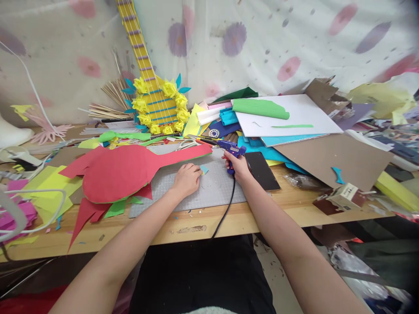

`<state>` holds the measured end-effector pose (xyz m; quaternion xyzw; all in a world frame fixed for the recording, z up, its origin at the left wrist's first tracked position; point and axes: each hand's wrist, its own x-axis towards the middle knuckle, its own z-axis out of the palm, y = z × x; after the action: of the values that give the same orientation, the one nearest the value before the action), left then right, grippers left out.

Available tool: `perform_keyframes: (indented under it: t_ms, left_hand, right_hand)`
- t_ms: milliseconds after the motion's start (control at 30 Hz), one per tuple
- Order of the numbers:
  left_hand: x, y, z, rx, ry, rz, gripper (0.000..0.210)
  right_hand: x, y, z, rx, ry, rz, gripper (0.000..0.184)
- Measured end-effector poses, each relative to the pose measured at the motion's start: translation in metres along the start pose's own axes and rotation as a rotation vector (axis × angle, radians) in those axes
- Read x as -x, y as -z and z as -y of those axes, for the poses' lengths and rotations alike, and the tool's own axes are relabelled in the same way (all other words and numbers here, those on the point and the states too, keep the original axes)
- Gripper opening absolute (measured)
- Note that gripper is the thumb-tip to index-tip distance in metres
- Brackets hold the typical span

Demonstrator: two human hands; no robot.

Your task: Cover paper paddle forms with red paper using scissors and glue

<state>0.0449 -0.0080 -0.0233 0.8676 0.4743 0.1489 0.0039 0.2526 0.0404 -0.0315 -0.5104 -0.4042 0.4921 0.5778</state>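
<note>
My right hand [238, 166] is wrapped round the handle of a blue hot glue gun [231, 148], its nozzle pointing left above the grey cutting mat [216, 187]. A black cord hangs from its handle over the table edge. My left hand [188, 179] rests on the mat, fingers curled together at the edge of a small light-blue piece of paper [204, 169]. To the left lies a red guitar-shaped cutout [118, 172] with green showing along its edge; its neck reaches just beyond my left hand. Scissors [188, 144] lie behind that neck.
A yellow flower-trimmed guitar model [160, 107] stands against the curtain. Right of the mat are a black tablet-like slab [262, 171], a white board [288, 117], brown cardboard [334, 157] and a small carton [342, 197]. Yellow paper [49, 185] and thin sticks [111, 107] lie left.
</note>
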Motion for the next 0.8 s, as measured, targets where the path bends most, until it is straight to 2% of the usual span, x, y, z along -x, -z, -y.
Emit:
perform_keyframes:
  t_ms: [67, 167, 267, 333, 367, 433, 567, 667, 800]
  left_hand:
    - [0.0, -0.003, 0.0, 0.014, -0.002, 0.0, 0.035]
    - [-0.003, 0.002, 0.004, 0.049, -0.002, -0.06, 0.036]
    - [-0.01, 0.022, 0.019, 0.057, 0.032, -0.178, 0.043]
    - [-0.016, 0.04, 0.035, 0.021, 0.122, -0.229, 0.045]
    - [-0.019, 0.049, 0.045, -0.002, 0.172, -0.208, 0.042]
    - [-0.021, 0.064, 0.064, -0.028, 0.22, -0.09, 0.039]
    - [-0.017, 0.077, 0.095, -0.03, 0.242, 0.12, 0.06]
    - [-0.012, 0.079, 0.105, -0.057, 0.271, 0.215, 0.071]
    - [-0.011, 0.082, 0.105, -0.078, 0.294, 0.321, 0.079]
  right_hand:
    - [0.0, 0.001, 0.001, 0.003, -0.008, -0.001, 0.038]
    - [0.001, 0.001, 0.001, -0.006, -0.004, -0.003, 0.039]
    - [0.0, 0.001, 0.0, -0.032, 0.009, -0.011, 0.039]
    - [-0.001, 0.001, -0.001, -0.04, 0.007, -0.013, 0.037]
    - [-0.002, 0.001, -0.002, -0.043, 0.005, -0.017, 0.036]
    - [-0.002, 0.002, -0.003, -0.045, 0.002, -0.032, 0.035]
    - [-0.004, 0.003, -0.004, -0.029, -0.004, -0.05, 0.033]
    - [-0.004, 0.003, -0.004, -0.034, -0.007, -0.047, 0.032]
    - [-0.003, 0.001, -0.004, -0.05, -0.011, -0.05, 0.032]
